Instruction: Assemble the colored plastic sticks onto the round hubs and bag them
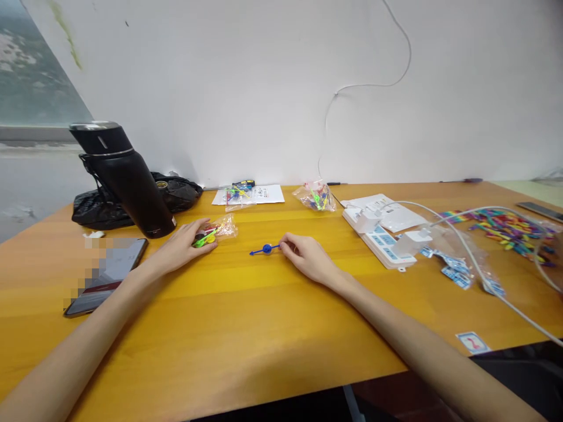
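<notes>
My right hand pinches the tail end of a blue plastic arrow spinner with a round hub in its middle. The spinner's arrowhead points left, low over the table. On the left, my left hand rests with thumb and fingers apart around several small plastic arrow pieces, green and yellow among them. A crumpled clear bag with reddish bits lies just beyond these pieces. Part of the pile is hidden under the left hand's fingers.
A black bottle, a black plastic bag and a phone are at left. Bagged colourful pieces lie at the back. On the right are a power strip, a white cable and a multicoloured pile.
</notes>
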The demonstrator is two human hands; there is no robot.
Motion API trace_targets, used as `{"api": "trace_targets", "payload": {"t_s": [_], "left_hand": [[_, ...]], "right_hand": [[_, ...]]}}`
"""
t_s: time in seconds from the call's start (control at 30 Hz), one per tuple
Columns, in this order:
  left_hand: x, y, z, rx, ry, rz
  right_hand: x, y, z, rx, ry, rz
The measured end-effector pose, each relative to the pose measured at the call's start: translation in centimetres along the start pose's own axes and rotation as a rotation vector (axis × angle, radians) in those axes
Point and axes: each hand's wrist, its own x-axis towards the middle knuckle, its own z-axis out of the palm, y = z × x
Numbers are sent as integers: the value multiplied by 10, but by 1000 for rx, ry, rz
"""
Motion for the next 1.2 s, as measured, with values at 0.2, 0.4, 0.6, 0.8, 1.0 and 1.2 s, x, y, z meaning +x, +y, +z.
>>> {"api": "trace_targets", "payload": {"t_s": [0.2,0.4,0.6,0.8,1.0,1.2], "left_hand": [[-4,29,0,-291,-113,32],[-6,57,-2,-706,-101,-31],[-4,67,3,-1270,-49,-264],[-12,83,13,-1124,-125,-156],[-17,95,16,-721,-16,18],[-20,92,23,-384,106,118]], "right_hand": [[5,12,2,395,37,134],[10,14,3,647,71,203],[14,11,-2,835,120,266],[14,9,-7,914,178,266],[11,2,-19,907,240,137],[5,-10,-23,760,201,37]]}}
